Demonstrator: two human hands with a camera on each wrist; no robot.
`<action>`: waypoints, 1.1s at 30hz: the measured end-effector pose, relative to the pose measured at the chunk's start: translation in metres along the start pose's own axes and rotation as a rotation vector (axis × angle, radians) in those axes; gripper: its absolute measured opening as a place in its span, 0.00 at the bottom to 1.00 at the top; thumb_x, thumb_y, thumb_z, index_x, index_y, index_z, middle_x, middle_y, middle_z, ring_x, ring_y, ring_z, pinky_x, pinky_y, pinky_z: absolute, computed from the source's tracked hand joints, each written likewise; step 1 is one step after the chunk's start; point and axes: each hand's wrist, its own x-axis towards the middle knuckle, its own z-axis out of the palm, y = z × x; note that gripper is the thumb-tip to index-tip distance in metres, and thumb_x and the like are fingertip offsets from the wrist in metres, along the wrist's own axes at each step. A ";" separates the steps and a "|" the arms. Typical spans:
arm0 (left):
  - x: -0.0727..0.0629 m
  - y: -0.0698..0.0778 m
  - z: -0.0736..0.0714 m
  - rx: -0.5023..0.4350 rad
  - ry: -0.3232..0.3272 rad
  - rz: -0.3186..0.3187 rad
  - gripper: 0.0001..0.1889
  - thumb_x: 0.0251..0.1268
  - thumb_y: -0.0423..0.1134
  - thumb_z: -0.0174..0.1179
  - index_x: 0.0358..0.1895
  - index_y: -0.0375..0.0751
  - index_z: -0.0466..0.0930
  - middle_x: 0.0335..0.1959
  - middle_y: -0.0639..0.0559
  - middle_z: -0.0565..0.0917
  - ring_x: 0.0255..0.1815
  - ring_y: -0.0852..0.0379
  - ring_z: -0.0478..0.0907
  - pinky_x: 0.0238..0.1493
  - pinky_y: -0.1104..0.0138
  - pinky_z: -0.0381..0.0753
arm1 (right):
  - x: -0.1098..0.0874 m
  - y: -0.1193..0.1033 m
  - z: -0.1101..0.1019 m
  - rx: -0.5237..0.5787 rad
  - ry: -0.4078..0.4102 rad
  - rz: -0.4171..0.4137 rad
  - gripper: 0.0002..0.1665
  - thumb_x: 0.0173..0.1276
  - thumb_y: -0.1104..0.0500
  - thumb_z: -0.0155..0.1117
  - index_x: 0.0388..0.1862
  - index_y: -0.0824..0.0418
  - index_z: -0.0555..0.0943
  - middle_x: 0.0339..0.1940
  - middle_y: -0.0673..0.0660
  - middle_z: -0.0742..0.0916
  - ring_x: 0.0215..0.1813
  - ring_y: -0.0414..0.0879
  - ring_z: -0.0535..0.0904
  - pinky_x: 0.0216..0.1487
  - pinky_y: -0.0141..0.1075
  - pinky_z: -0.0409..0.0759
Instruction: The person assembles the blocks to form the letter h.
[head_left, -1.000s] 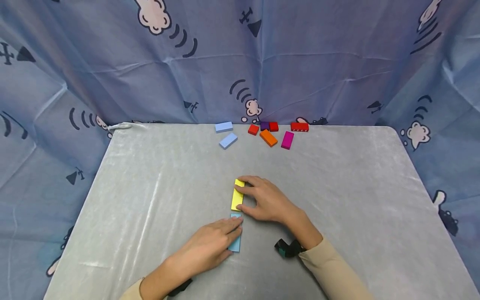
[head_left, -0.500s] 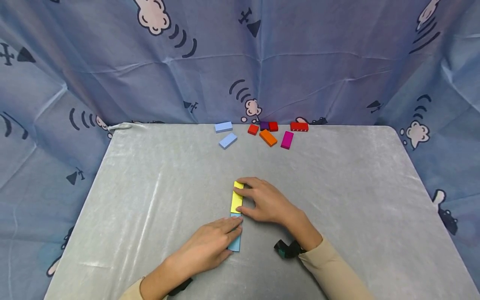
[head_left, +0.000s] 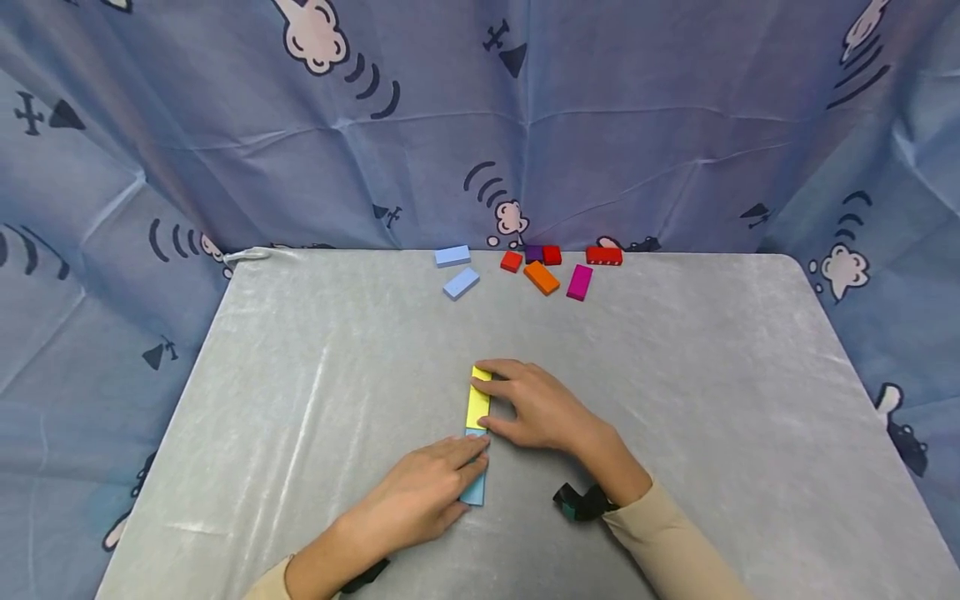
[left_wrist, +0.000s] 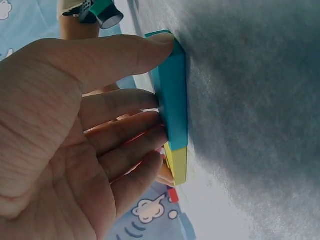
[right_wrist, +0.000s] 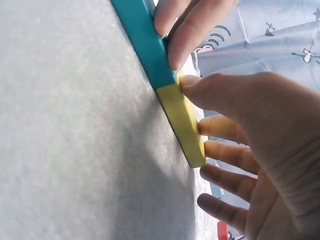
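Note:
Two long blocks lie end to end in the middle of the table, a yellow block [head_left: 477, 408] at the far end and a blue block [head_left: 474, 493] at the near end. My left hand [head_left: 427, 487] holds the blue block, its fingertips across the top and its thumb at the near end. My right hand [head_left: 543, 412] grips the yellow block from the right, thumb near the joint and fingers toward the far end. Seen from the right wrist, the yellow block's end [right_wrist: 177, 117] meets the blue block [right_wrist: 142, 40]. Fingers cover part of both tops.
Along the far table edge lie two pale blue blocks [head_left: 461, 283], an orange block [head_left: 542, 277], a magenta block [head_left: 579, 282], a purple block [head_left: 533, 253] and several red blocks [head_left: 603, 256]. A patterned curtain [head_left: 420, 125] hangs around the grey cloth-covered table [head_left: 712, 400].
My right hand has drawn the yellow block toward me, closing the small gap to the blue block. My left hand has stayed on the blue block; the head view has shifted slightly.

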 end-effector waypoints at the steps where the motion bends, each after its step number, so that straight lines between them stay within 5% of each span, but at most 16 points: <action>1: 0.000 0.000 0.000 0.001 0.000 0.000 0.29 0.64 0.45 0.76 0.66 0.38 0.83 0.73 0.46 0.80 0.75 0.53 0.78 0.77 0.62 0.78 | 0.000 0.000 0.000 0.004 0.000 0.000 0.32 0.69 0.47 0.76 0.70 0.56 0.83 0.75 0.56 0.81 0.76 0.53 0.78 0.76 0.52 0.79; 11: 0.000 0.000 0.002 0.005 -0.004 0.006 0.29 0.63 0.47 0.77 0.66 0.40 0.84 0.73 0.48 0.81 0.75 0.54 0.78 0.77 0.61 0.78 | -0.002 -0.004 0.001 -0.007 0.001 -0.002 0.31 0.69 0.48 0.76 0.68 0.59 0.84 0.75 0.58 0.82 0.76 0.55 0.78 0.78 0.53 0.77; 19: 0.003 -0.004 0.002 -0.032 0.037 0.010 0.31 0.70 0.60 0.68 0.65 0.41 0.84 0.71 0.48 0.81 0.74 0.52 0.78 0.80 0.58 0.75 | 0.000 -0.004 0.000 -0.025 0.015 -0.008 0.32 0.69 0.47 0.77 0.68 0.59 0.84 0.73 0.58 0.82 0.74 0.54 0.79 0.77 0.51 0.79; 33: 0.020 -0.030 -0.006 -0.158 0.043 -0.095 0.28 0.77 0.47 0.65 0.74 0.41 0.77 0.73 0.47 0.79 0.76 0.51 0.75 0.81 0.56 0.73 | -0.001 0.010 -0.013 0.077 0.125 0.059 0.25 0.74 0.53 0.71 0.68 0.58 0.84 0.73 0.58 0.83 0.72 0.55 0.82 0.73 0.54 0.82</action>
